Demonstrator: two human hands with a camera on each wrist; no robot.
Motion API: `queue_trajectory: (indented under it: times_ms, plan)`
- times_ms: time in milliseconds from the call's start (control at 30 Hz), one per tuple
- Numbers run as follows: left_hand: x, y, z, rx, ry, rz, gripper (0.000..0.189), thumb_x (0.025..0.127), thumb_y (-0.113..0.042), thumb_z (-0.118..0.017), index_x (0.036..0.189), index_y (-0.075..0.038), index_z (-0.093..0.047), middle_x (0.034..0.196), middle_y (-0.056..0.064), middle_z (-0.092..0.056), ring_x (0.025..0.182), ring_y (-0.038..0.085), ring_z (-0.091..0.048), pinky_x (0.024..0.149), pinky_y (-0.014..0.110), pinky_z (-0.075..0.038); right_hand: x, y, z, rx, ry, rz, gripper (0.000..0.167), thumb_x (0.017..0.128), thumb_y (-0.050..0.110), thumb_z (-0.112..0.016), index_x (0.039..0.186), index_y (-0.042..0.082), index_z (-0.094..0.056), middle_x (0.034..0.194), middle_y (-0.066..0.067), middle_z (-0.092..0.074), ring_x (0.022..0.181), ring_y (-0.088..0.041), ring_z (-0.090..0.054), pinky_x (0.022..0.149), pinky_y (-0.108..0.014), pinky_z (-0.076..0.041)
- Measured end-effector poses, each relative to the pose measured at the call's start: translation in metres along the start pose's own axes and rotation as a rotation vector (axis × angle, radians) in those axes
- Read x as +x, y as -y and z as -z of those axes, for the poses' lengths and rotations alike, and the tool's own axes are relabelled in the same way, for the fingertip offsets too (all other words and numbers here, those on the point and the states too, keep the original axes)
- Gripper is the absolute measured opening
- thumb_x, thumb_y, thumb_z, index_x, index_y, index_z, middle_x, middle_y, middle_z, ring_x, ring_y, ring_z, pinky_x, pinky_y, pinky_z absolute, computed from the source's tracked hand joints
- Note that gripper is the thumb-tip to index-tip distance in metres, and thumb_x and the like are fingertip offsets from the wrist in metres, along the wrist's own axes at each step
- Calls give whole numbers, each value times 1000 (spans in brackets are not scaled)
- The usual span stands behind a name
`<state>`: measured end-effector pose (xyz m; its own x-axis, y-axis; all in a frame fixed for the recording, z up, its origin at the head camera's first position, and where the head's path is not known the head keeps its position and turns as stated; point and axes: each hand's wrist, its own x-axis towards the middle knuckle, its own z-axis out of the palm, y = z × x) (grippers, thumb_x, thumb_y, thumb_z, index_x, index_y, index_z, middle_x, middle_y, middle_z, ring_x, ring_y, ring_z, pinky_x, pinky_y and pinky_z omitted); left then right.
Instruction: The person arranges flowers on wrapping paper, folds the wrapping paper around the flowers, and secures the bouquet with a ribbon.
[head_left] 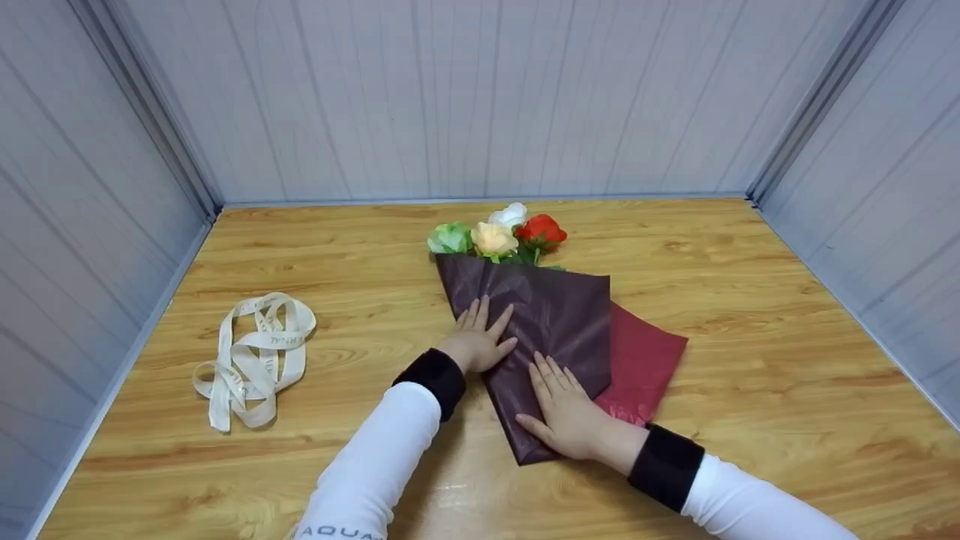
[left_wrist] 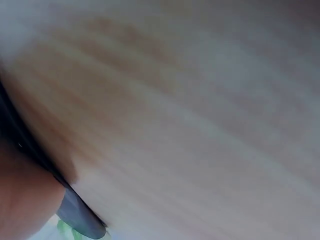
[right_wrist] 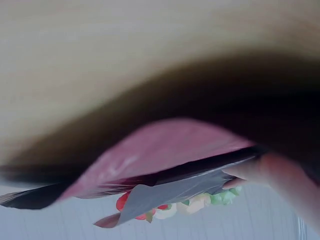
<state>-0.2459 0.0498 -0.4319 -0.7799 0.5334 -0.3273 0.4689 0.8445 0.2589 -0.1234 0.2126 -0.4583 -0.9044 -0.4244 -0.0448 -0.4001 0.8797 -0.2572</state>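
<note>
In the head view, a sheet of dark purple wrapping paper [head_left: 570, 307] is folded over the stems of a small flower bunch, its lower end narrowing to a corner near the front. Green, cream [head_left: 494, 239], white and red [head_left: 543, 231] flower heads stick out past its far edge; the stems are hidden. My left hand [head_left: 474, 343] lies spread on the paper's left side. Lower down, my right hand [head_left: 566, 412] presses flat on it with fingers extended. The paper's red side [head_left: 645, 360] shows at the right. In the right wrist view, that pinkish side [right_wrist: 165, 145] bulges above the table.
A loosely heaped cream ribbon [head_left: 262, 352] with printed lettering lies at the left of the wooden table [head_left: 360, 255]. Pale panel walls [head_left: 465, 97] enclose the table at the back and both sides.
</note>
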Motion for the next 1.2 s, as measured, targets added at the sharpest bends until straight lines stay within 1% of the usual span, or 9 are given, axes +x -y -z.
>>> queue_trajectory:
  times_ms: [100,200,333,467,667,833,933,1033,1200]
  plan:
    - [0,4,3,-39,5,42,67,99,-56,-25,153,-26,4,157,16,15,145,30,13,118,40,0,-1,2,2,-9,3,-1,75,99,44,-39,144,-14,-22,152,-31,-17,141,-45,-16,112,-56,-18]
    - [0,12,6,-45,-45,82,69,99,-55,-27,154,-21,-2,158,17,9,146,31,7,118,41,-3,-2,4,2,-18,8,2,75,99,45,-39,143,-14,-23,152,-32,-18,141,-45,-17,112,-56,-19]
    - [6,23,11,-25,-102,122,70,100,-52,-28,153,-12,-7,159,16,1,147,29,0,118,40,-7,-2,5,1,-34,8,8,75,99,45,-40,143,-13,-23,151,-32,-18,140,-46,-17,112,-56,-20]
    - [10,32,16,-34,-122,182,74,100,-52,-26,152,-4,-6,159,16,-1,147,28,1,119,37,-6,-1,8,1,-54,9,15,76,99,46,-39,144,-13,-24,151,-32,-19,140,-45,-18,112,-55,-21]
    - [19,40,20,-51,-174,269,76,99,-54,-26,151,-1,-9,159,17,-4,147,28,-2,118,39,-7,-3,11,0,-81,7,16,74,99,46,-39,143,-12,-27,150,-32,-20,140,-45,-20,111,-55,-23]
    - [22,38,19,7,-206,292,75,100,-53,-28,151,0,-13,158,18,-8,147,28,-7,118,40,-9,-7,12,-2,-95,-6,13,74,99,46,-39,142,-12,-28,150,-32,-23,139,-45,-22,111,-54,-25]
    - [25,38,18,42,-206,295,70,101,-49,-27,150,0,-16,158,19,-9,147,30,-7,118,41,-9,-8,12,-3,-109,-12,16,74,99,47,-38,142,-12,-30,149,-32,-24,138,-45,-23,110,-54,-25]
    - [27,40,19,35,-203,301,64,102,-46,-27,149,-4,-21,158,19,-8,147,31,-7,118,43,-9,-7,12,-3,-125,-7,18,74,99,48,-37,142,-12,-30,149,-32,-25,138,-45,-24,110,-54,-26]
    - [28,47,24,1,-214,295,59,102,-44,-28,148,-8,-22,158,19,-8,146,33,-9,117,46,-9,-3,12,-1,-130,-3,16,74,99,49,-36,142,-11,-31,149,-31,-24,139,-45,-24,110,-54,-26]
